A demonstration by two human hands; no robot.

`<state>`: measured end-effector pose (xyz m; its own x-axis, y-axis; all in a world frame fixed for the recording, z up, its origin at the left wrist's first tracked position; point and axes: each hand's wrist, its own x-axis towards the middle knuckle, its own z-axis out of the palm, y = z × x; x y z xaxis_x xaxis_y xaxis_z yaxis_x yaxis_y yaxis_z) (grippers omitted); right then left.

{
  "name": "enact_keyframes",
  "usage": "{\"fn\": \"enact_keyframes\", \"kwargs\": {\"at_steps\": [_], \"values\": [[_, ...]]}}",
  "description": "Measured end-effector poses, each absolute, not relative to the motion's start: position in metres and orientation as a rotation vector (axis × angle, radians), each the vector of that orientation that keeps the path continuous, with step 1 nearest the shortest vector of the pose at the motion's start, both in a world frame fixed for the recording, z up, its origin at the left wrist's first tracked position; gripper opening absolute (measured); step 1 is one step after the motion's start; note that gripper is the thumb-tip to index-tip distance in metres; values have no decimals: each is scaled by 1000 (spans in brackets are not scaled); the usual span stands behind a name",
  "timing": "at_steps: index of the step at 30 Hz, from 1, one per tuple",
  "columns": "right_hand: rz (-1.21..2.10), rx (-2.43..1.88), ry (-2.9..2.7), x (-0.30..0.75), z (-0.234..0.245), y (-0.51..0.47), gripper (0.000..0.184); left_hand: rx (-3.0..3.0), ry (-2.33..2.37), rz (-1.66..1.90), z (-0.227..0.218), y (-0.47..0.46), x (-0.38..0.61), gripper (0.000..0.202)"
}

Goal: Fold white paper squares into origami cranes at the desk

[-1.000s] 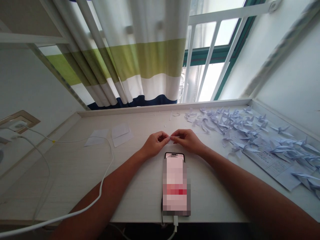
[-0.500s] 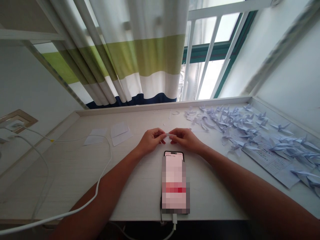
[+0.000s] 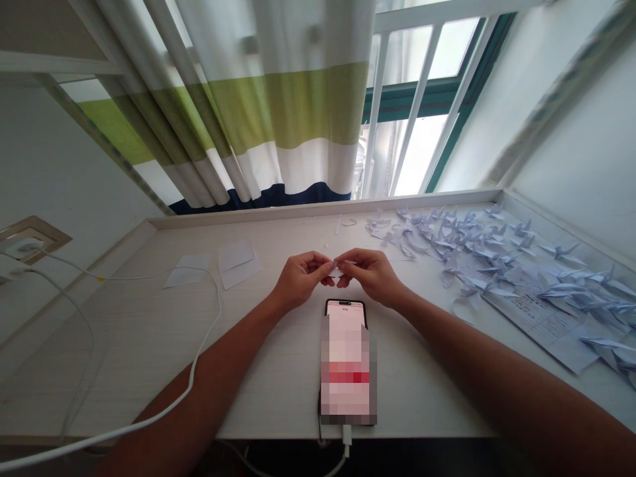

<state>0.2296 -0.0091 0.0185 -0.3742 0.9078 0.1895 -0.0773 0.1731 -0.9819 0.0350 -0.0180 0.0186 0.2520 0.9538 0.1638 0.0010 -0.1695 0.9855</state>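
Between my two hands is a small piece of white folded paper point(image 3: 336, 271), mostly covered by the fingers. My left hand point(image 3: 305, 275) pinches its left side between thumb and fingers. On the other side, my right hand point(image 3: 370, 271) grips it the same way, thumb on top. Both hands are just above the table, beyond the top edge of a phone point(image 3: 346, 364). The phone lies face up with its screen lit, much of it blurred out.
Many folded paper cranes point(image 3: 477, 245) spread over the right side of the table point(image 3: 278, 371), some on a printed sheet point(image 3: 551, 331). Loose paper squares point(image 3: 238, 265) lie at the left. A white cable point(image 3: 213, 318) crosses my left forearm. Paper scraps point(image 3: 338, 225) lie farther back.
My right hand has shifted slightly, its fingers now more over the paper. A bit more of the paper's white surface shows between the hands. The phone's screen text has changed.
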Motion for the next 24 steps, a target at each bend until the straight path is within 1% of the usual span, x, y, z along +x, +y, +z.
{"fn": "enact_keyframes", "kwargs": {"at_steps": [7, 17, 24], "values": [[1242, -798, -1561, 228, 21, -14, 27, 1449, 954, 1093, 26, -18, 31, 33], [1320, -827, -1547, 231, 21, -13, 37, 1539, 989, 1109, 20, -19, 31, 33], [1119, -889, -1706, 236, 19, -12, 34, 1652, 1026, 1121, 21, -21, 28, 33]]}}
